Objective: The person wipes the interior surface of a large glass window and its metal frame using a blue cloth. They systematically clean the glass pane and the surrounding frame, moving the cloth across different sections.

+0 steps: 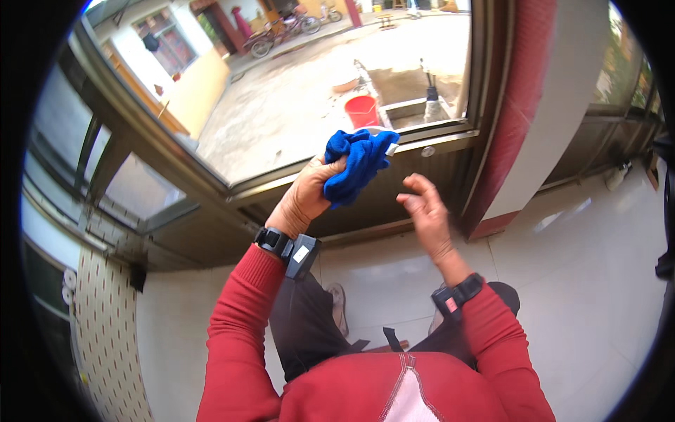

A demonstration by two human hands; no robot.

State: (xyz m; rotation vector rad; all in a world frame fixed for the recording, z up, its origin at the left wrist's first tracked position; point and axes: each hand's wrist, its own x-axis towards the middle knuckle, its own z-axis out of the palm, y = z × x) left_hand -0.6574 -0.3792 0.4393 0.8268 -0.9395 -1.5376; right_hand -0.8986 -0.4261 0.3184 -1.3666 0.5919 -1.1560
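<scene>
My left hand (306, 195) grips a bunched blue cloth (353, 166) with a small white tag at its right end. The cloth is in front of the lower frame of a large glass window or door panel (285, 176). To the right of the cloth and apart from it, my right hand (428, 213) is raised with curled fingers and holds nothing. A dark device is strapped to each wrist over or beside the red sleeves.
Metal-framed panes (142, 187) stand at the left, and a red and white pillar (519, 121) at the right. Light floor tiles (569, 295) lie around my feet. Beyond the glass are a red bucket (361, 111), a concrete basin (393, 117) and parked cycles (279, 31) in a courtyard.
</scene>
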